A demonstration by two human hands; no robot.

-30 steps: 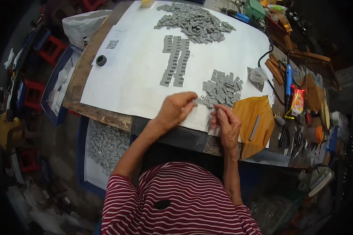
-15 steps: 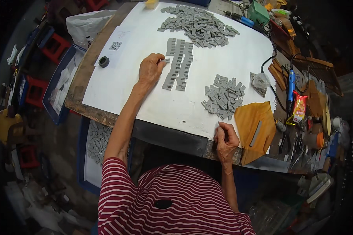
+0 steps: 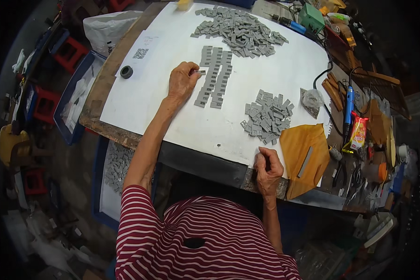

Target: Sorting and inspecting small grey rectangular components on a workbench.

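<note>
My left hand (image 3: 183, 83) is closed, pinching a small flat grey tile (image 3: 200, 72) between thumb and fingertips. It sits just left of overlapping columns of like tiles (image 3: 215, 74), which carry small dark marks. My right hand (image 3: 269, 171) rests at the near edge of the white sheet, thumb and fingers pressed together. A tiny tip shows above its fingers; what it is I cannot make out. Beyond the right hand lies a smaller loose heap of grey tiles (image 3: 268, 116). A larger heap (image 3: 238, 31) spreads over the far side of the sheet.
White paper (image 3: 144, 107) covers the table. A brown paper piece (image 3: 291, 140) with a grey strip (image 3: 304, 162) lies at right, near a small plastic bag (image 3: 311, 100), a blue-handled tool (image 3: 348, 105) and cables. At left are a dark ring (image 3: 126, 72) and a printed sheet (image 3: 147, 42).
The view has shifted slightly, so things sit a little farther right. My left hand keeps the tile beside the columns, the tile now lying flatter. My right hand has hardly moved.
</note>
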